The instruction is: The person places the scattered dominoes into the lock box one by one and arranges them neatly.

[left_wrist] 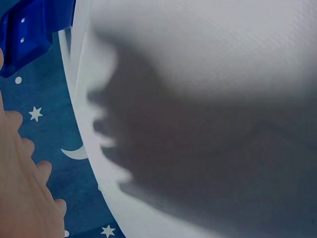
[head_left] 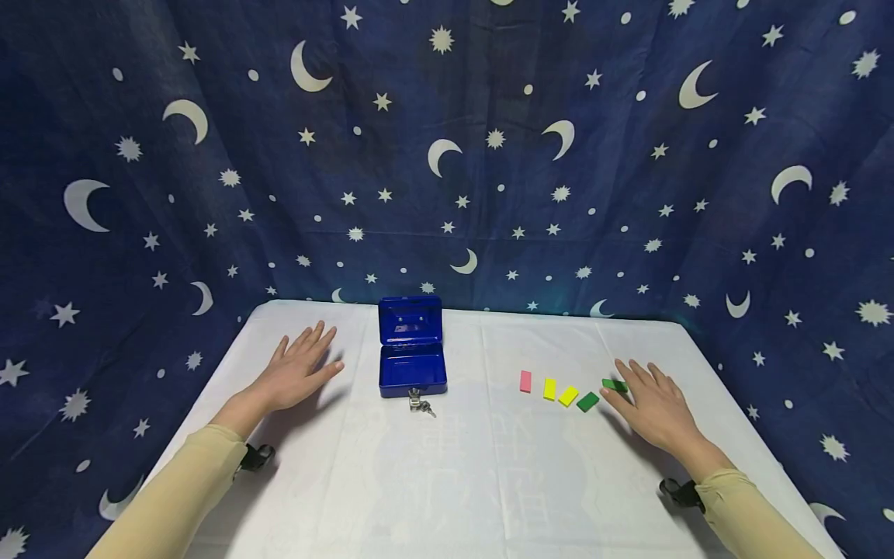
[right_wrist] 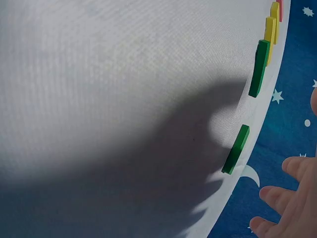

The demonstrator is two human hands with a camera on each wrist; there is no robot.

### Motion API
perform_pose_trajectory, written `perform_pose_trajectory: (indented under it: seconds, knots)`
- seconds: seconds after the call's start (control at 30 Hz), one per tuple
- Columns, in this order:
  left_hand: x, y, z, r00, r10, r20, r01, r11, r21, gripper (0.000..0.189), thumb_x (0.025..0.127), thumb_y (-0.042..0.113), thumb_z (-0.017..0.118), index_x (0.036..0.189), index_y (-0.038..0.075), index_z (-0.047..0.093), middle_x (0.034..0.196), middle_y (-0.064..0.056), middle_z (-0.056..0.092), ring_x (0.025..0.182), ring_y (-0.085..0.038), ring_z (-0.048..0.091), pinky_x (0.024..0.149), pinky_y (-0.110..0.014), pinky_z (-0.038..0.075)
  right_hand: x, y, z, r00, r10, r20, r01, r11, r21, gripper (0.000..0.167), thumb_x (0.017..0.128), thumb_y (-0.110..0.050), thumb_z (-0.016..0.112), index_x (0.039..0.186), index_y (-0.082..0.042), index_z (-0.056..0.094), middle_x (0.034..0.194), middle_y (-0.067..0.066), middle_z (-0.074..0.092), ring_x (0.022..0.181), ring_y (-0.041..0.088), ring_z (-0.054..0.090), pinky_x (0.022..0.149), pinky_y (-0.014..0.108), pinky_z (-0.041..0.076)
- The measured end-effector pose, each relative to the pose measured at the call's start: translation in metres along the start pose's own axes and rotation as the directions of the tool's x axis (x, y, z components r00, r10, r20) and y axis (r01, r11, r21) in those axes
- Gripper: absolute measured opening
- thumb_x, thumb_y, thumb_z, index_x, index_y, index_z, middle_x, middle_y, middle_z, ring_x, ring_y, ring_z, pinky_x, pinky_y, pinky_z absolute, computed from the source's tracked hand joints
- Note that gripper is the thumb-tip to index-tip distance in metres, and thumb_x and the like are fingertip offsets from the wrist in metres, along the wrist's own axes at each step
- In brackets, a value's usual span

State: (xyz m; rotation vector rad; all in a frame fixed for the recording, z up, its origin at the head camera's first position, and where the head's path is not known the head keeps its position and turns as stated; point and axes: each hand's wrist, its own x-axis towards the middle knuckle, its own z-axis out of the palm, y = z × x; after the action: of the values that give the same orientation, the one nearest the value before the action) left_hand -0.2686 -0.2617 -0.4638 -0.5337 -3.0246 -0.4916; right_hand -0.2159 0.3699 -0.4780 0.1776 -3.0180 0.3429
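Note:
My left hand (head_left: 296, 373) hovers over the table's left side with its fingers spread, left of a blue metal cash box (head_left: 413, 371). The box's lid (head_left: 410, 320) stands up, and a lock with small keys (head_left: 421, 402) hangs at its front. My right hand (head_left: 656, 407), fingers also spread, is over the right side beside a green block (head_left: 615, 385), partly covering it in the head view. Leftward lie another green block (head_left: 588, 401), two yellow blocks (head_left: 549, 389) and a pink block (head_left: 525, 381). Neither hand holds anything.
A white cloth covers the table (head_left: 461, 481). Behind it and along both sides hangs a dark blue curtain (head_left: 489, 256) with moons and stars. Each wrist wears a black camera, the left one (head_left: 257, 456) and the right one (head_left: 680, 492).

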Motion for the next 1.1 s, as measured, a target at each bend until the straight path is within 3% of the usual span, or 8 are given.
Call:
perform_pose_trajectory:
  seconds: [0.23, 0.53, 0.9, 1.1]
  knots:
    - [0.002, 0.002, -0.001, 0.999, 0.038, -0.001, -0.038, 0.999, -0.015, 0.08, 0.102, 0.064, 0.042, 0.163, 0.017, 0.022, 0.17, -0.01, 0.008, 0.154, -0.038, 0.011, 0.118, -0.064, 0.003, -0.003, -0.001, 0.0, 1.0, 0.006, 0.001, -0.006, 0.999, 0.035, 0.085, 0.101, -0.064, 0.043, 0.157, -0.001, 0.032, 0.156, 0.034, 0.03, 0.143, 0.059, 0.018, 0.111, 0.073, 0.012]
    - [0.004, 0.009, 0.001, 0.994, 0.103, -0.03, -0.104, 0.993, -0.047, 0.076, 0.102, 0.061, 0.046, 0.162, 0.017, 0.027, 0.169, -0.01, 0.014, 0.153, -0.036, 0.015, 0.118, -0.063, 0.01, -0.007, -0.008, 0.001, 1.0, 0.007, -0.011, -0.006, 0.998, 0.056, 0.084, 0.1, -0.064, 0.046, 0.157, -0.002, 0.033, 0.154, 0.034, 0.033, 0.142, 0.058, 0.021, 0.108, 0.075, 0.015]
    - [0.004, 0.018, 0.008, 0.992, 0.129, -0.007, -0.128, 0.984, -0.125, 0.078, 0.1, 0.061, 0.051, 0.161, 0.019, 0.029, 0.168, -0.011, 0.018, 0.15, -0.04, 0.025, 0.118, -0.061, 0.018, -0.01, -0.014, 0.004, 1.0, -0.01, -0.025, 0.011, 0.998, 0.066, 0.086, 0.098, -0.064, 0.051, 0.156, -0.002, 0.036, 0.151, 0.031, 0.041, 0.138, 0.055, 0.031, 0.105, 0.073, 0.023]
    - [0.006, 0.023, 0.012, 0.991, 0.134, 0.022, -0.129, 0.979, -0.156, 0.074, 0.099, 0.057, 0.057, 0.161, 0.026, 0.031, 0.169, -0.002, 0.016, 0.15, -0.037, 0.026, 0.117, -0.061, 0.022, -0.012, -0.018, 0.007, 0.999, -0.001, -0.032, 0.004, 0.997, 0.073, 0.088, 0.096, -0.066, 0.053, 0.155, -0.003, 0.037, 0.148, 0.03, 0.045, 0.135, 0.053, 0.035, 0.104, 0.072, 0.026]
